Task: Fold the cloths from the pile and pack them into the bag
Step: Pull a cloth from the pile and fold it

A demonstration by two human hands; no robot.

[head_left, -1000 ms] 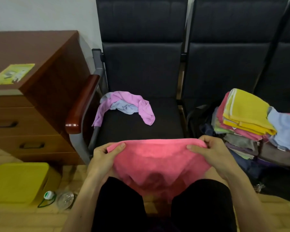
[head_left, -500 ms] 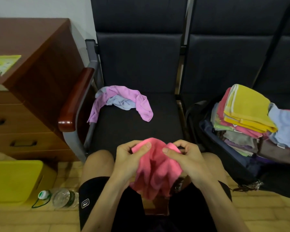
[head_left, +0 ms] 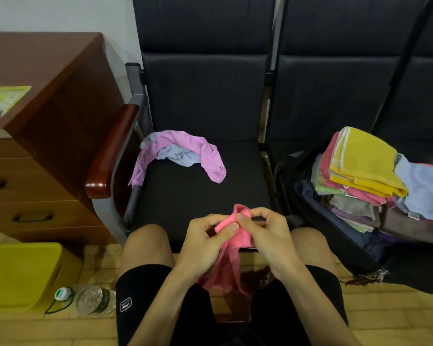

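A coral-pink soft cloth (head_left: 229, 248) hangs bunched between the person's knees, its top corners pinched together. The left hand (head_left: 205, 242) and right hand (head_left: 265, 237) meet above it, thumbs and fingers clamped on the fabric. Beyond, a lilac cloth pile (head_left: 183, 153) lies on the dark chair seat (head_left: 198, 193); folded cloths (head_left: 360, 176) fill the open dark bag (head_left: 335, 236) at right.

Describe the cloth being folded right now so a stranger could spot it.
Start at the black chair seat in the middle. At its front edge, left hand and right hand pinch a pink cloth hanging bunched. The other loose cloths lie unheld.
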